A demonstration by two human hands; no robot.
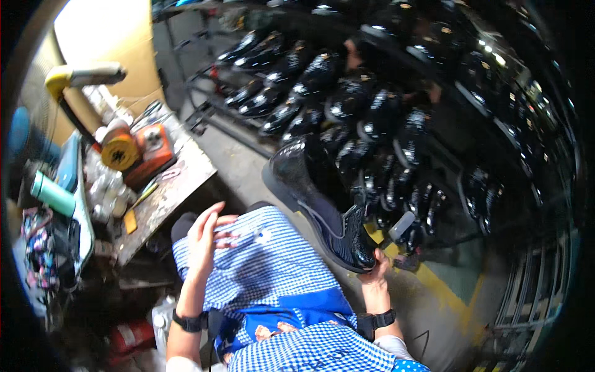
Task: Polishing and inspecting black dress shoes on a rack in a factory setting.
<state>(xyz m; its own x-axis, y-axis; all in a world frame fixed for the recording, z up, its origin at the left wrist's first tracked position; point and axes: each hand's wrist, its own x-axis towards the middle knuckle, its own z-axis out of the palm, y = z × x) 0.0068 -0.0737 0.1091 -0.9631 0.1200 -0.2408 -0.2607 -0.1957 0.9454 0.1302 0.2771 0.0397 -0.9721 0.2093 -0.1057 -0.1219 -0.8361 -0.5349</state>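
My right hand (378,270) grips the lower end of a black, glossy boot (331,214) with a thick dark sole. Tilted, the boot stretches up and away to the left from that hand, with its sole facing left and down. Part of its upper looks textured and shiny. My left hand (211,232) is raised over my lap, apart from the boot, its fingers stretched out and holding nothing. Below it lies my blue-and-white checked apron (273,248). Each wrist wears a black band.
Racks of shiny black shoes (322,68) fill the far side and right. To the left, a worn table (186,164) carries an orange tool with a yellow roll (119,152). A turquoise bottle (53,193) lies farther left. Yellow lines (437,285) mark the floor at right.
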